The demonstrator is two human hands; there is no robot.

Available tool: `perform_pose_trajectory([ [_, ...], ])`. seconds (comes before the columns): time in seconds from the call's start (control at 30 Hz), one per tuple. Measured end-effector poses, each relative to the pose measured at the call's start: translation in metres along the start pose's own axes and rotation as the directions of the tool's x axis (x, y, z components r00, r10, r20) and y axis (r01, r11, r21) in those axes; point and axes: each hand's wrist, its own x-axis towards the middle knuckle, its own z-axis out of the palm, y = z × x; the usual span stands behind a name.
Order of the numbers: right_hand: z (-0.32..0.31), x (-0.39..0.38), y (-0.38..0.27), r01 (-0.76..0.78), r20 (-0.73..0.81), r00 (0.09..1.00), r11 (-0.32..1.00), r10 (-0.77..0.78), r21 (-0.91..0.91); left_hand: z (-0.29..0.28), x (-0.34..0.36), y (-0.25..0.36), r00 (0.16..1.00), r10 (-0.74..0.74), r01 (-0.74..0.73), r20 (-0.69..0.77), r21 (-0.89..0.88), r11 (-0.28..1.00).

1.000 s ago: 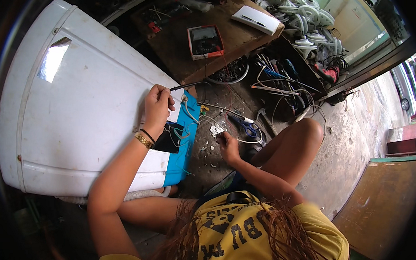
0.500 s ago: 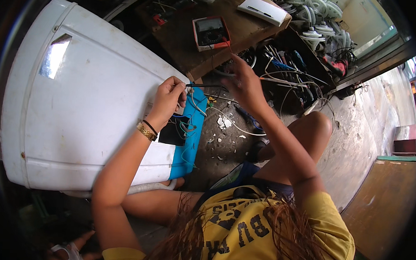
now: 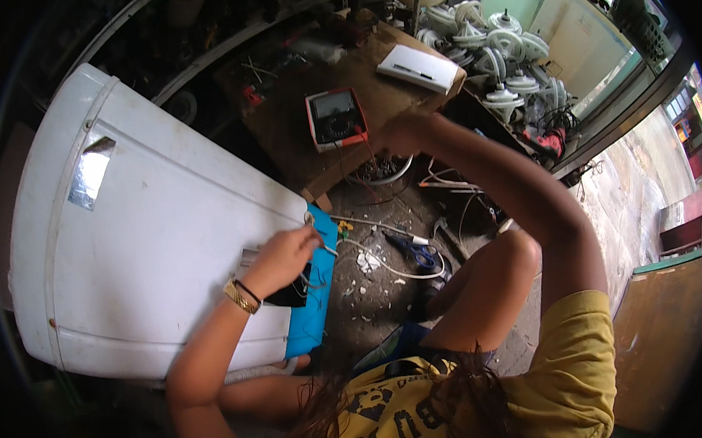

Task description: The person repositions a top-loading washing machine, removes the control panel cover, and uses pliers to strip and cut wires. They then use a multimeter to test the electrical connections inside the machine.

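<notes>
My left hand (image 3: 285,259) is over the blue end (image 3: 309,319) of a large white appliance casing (image 3: 154,234) lying on its side. Its fingers are curled together; what they hold, if anything, is hidden. A grey cable (image 3: 328,250) shows right beside the fingertips, and loose thin wires (image 3: 309,281) come from a dark opening below. My right hand (image 3: 402,135) is blurred at the table's edge, just right of an analog multimeter (image 3: 336,118) in a red and white box. A red test lead (image 3: 367,145) runs from the meter toward this hand; its fingers cannot be made out.
A brown table (image 3: 291,150) carries a white box (image 3: 420,68) with a pen on it. Several white pulley-like wheels (image 3: 504,89) are piled behind. Blue-handled scissors or pliers (image 3: 416,252), a hammer (image 3: 450,237), white cable (image 3: 395,274) and white crumbs (image 3: 369,261) lie on the floor.
My right hand has moved away from my left hand toward the multimeter. The black probe seen earlier at my left fingers no longer shows there. The view has tilted up.
</notes>
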Motion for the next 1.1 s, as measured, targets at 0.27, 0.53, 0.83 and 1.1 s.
perform_pose_trajectory([
  [0.27,-0.117,0.101,0.066,-0.453,-0.886,0.352,0.774,-0.302,-0.443,0.000,-0.012,0.000,0.972,0.132,-0.220,0.194,0.564,0.796],
  [0.53,0.004,0.217,0.085,-0.400,-0.855,0.516,0.871,-0.044,-0.286,-0.006,-0.016,-0.005,0.974,0.103,-0.217,0.201,0.704,0.676],
  [0.83,0.059,0.216,0.039,0.217,-0.934,0.243,0.923,0.263,0.317,-0.061,-0.022,0.007,0.983,0.174,-0.069,-0.058,0.765,0.641],
  [1.1,0.176,0.069,-0.151,0.577,-0.807,0.324,0.573,0.493,0.582,-0.231,-0.113,0.077,0.420,0.715,0.756,-0.559,0.651,0.065],
])
